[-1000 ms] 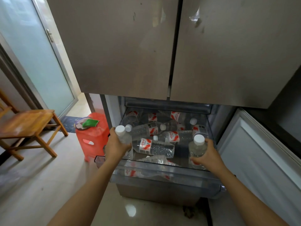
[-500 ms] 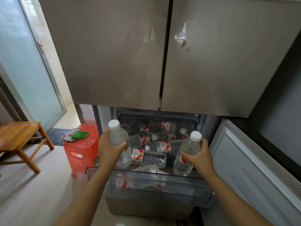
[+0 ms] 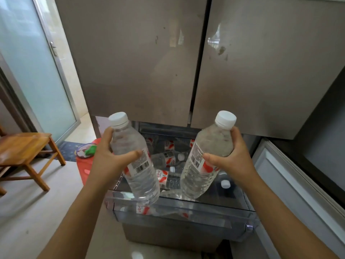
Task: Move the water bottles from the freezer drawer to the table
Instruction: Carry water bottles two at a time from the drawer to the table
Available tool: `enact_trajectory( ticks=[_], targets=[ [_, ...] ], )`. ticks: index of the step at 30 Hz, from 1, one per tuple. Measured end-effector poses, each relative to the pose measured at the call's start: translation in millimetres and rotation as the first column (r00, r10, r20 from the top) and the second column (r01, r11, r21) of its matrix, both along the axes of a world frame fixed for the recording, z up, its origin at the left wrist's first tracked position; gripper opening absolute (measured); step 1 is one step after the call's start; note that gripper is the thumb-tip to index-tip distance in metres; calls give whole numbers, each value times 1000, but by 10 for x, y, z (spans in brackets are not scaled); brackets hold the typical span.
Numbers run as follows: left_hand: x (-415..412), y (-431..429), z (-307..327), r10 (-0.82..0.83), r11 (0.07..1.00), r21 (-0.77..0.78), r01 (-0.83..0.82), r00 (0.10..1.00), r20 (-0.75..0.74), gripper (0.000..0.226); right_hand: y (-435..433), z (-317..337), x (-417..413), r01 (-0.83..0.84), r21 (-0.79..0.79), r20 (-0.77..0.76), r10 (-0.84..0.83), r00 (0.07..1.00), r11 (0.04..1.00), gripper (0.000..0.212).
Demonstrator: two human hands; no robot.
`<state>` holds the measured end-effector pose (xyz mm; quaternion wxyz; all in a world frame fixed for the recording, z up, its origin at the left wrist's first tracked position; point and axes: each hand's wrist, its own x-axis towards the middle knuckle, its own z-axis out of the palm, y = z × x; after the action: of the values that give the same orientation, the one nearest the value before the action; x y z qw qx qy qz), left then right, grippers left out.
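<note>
My left hand [image 3: 110,157] grips a clear water bottle [image 3: 136,165] with a white cap and a red-and-white label, held upright above the open freezer drawer [image 3: 183,214]. My right hand [image 3: 231,157] grips a second bottle [image 3: 207,157] of the same kind, tilted a little to the right. Both bottles hang above the drawer's front rim. Several more bottles [image 3: 167,159] lie on their sides inside the drawer, partly hidden behind the two held ones.
The closed fridge doors [image 3: 149,62] rise just above the drawer. A red plastic stool [image 3: 84,169] with a plate and a green thing stands left of the drawer. A wooden stool [image 3: 24,152] stands further left. An open white door panel [image 3: 291,187] is on the right.
Both hands have lifted their bottles up out of the drawer and toward the camera. The view has tilted so the drawer sits lower in the frame.
</note>
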<state>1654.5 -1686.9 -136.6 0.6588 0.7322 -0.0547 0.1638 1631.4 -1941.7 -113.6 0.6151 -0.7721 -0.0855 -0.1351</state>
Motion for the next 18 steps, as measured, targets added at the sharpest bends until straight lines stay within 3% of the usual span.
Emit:
enact_trajectory(
  ticks=[6,12,18],
  targets=[
    [-316,420,-275,-93,994,37,101,981,-173,70,294,-331,-13,-212,162,-142,235,962,964,80],
    [-681,791,-634,-36,996,71,57,962,-270,65,677,-679,-86,-331,68,-351,333,875,941,80],
    [-950,901,-779,105,987,154,-52,927,-359,66,850,-1014,-123,-361,33,-432,340,835,932,69]
  ],
)
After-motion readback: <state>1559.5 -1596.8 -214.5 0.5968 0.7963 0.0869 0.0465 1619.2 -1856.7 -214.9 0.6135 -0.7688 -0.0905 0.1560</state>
